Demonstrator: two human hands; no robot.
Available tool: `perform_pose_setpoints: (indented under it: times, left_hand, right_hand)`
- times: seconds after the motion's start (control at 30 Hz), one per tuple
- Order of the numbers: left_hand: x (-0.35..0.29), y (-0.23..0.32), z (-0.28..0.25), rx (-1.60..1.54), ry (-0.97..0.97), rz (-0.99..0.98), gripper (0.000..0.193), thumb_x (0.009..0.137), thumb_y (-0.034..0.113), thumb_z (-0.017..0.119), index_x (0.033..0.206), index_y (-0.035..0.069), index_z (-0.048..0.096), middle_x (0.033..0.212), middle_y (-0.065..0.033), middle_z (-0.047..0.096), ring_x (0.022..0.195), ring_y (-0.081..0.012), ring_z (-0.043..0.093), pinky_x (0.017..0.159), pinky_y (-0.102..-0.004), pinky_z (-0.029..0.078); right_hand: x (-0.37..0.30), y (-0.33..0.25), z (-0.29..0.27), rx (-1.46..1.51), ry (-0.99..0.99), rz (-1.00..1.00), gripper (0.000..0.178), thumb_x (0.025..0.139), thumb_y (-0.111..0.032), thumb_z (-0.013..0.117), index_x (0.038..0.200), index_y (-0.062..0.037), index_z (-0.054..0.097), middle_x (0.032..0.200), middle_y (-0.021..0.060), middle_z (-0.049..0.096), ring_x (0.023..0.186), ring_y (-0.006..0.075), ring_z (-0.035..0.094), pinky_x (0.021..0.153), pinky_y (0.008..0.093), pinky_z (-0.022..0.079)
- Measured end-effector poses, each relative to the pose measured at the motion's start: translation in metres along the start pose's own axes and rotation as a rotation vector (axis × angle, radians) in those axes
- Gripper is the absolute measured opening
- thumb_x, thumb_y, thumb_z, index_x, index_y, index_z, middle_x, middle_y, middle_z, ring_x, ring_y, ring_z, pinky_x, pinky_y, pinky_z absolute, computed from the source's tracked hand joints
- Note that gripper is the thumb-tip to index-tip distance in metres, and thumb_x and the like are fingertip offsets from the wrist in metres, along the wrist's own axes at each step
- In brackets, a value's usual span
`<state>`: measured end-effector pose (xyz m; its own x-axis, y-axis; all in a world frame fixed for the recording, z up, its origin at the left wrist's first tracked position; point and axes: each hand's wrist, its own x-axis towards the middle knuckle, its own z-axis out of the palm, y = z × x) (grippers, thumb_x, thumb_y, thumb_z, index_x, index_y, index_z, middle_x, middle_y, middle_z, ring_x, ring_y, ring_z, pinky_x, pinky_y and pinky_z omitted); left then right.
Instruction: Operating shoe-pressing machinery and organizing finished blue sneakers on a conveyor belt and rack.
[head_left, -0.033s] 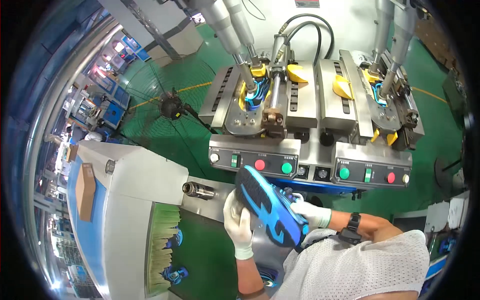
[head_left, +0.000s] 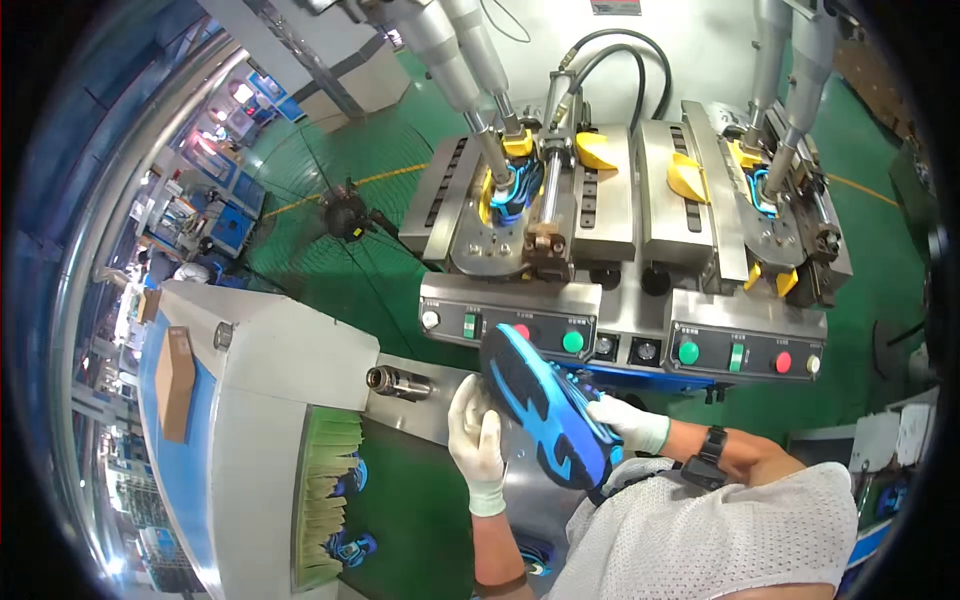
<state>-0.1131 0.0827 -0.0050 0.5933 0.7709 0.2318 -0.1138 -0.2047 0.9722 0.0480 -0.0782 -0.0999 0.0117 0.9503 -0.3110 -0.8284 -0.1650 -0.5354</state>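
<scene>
Just below the press's control panel (head_left: pixel 510 325), a blue shoe (head_left: pixel 545 415) is held sole-up between both gloved hands: the left hand (head_left: pixel 476 432) presses flat against its left side, fingers roughly together, while the right hand (head_left: pixel 628 422) is clamped on the upper from the right. Because the left palm only braces the shoe, I judge that a loosened right grip could let it twist or drop. Its toe sits near the green button (head_left: pixel 572 342), so a careless swing might knock the controls.
</scene>
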Motion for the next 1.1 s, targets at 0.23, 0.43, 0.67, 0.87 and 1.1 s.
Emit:
perform_pose_setpoints:
  times: [0.23, 0.43, 0.67, 0.87, 1.1]
  left_hand:
    - [0.136, -0.022, 0.071, 0.294, -0.140, 0.103, 0.049, 0.097, -0.001, 0.049, 0.145, -0.004, 0.038, 0.146, -0.0175, 0.045, 0.135, -0.0305, 0.047, 0.111, -0.0398, 0.040]
    - [0.316, -0.160, 0.101, 0.896, -0.249, 0.289, 0.056, 0.092, 0.016, 0.061, 0.142, -0.001, 0.042, 0.139, -0.0257, 0.048, 0.130, -0.0393, 0.047, 0.111, -0.0424, 0.037]
    - [0.402, -0.204, 0.183, 1.092, -0.360, -0.230, 0.087, 0.083, 0.051, 0.070, 0.143, -0.005, 0.040, 0.137, -0.0334, 0.048, 0.128, -0.0423, 0.048, 0.107, -0.0431, 0.040]
    - [0.441, -0.221, 0.190, 1.101, -0.224, -0.092, 0.075, 0.067, 0.031, 0.087, 0.128, 0.002, 0.054, 0.120, -0.0207, 0.065, 0.114, -0.0362, 0.061, 0.099, -0.0412, 0.048]
    - [0.422, -0.118, 0.158, 1.042, -0.215, -0.005, 0.063, 0.070, 0.032, 0.082, 0.120, 0.002, 0.057, 0.109, -0.0223, 0.069, 0.104, -0.0384, 0.066, 0.091, -0.0431, 0.052]
  right_hand:
    - [-0.077, -0.101, -0.048, 0.012, 0.120, -0.331, 0.057, 0.080, -0.010, 0.079, 0.131, 0.0009, 0.057, 0.115, 0.0093, 0.069, 0.096, 0.0174, 0.069, 0.083, 0.0321, 0.056]
    - [-0.106, -0.137, -0.060, 0.191, 0.203, -0.519, 0.070, 0.078, -0.005, 0.076, 0.142, -0.0020, 0.047, 0.126, 0.0106, 0.064, 0.110, 0.0238, 0.065, 0.092, 0.0392, 0.056]
    - [-0.149, -0.134, -0.072, 0.179, 0.268, -0.614, 0.089, 0.072, -0.007, 0.081, 0.149, -0.0017, 0.037, 0.135, 0.0112, 0.057, 0.119, 0.0230, 0.058, 0.103, 0.0396, 0.048]
    - [-0.147, -0.151, -0.051, 0.081, 0.372, -0.551, 0.089, 0.073, -0.011, 0.083, 0.150, -0.0021, 0.037, 0.141, 0.0076, 0.052, 0.123, 0.0192, 0.053, 0.106, 0.0365, 0.043]
    - [-0.110, -0.142, -0.034, 0.044, 0.488, -0.501, 0.087, 0.076, -0.016, 0.083, 0.149, -0.0039, 0.038, 0.136, 0.0081, 0.057, 0.119, 0.0206, 0.058, 0.101, 0.0378, 0.048]
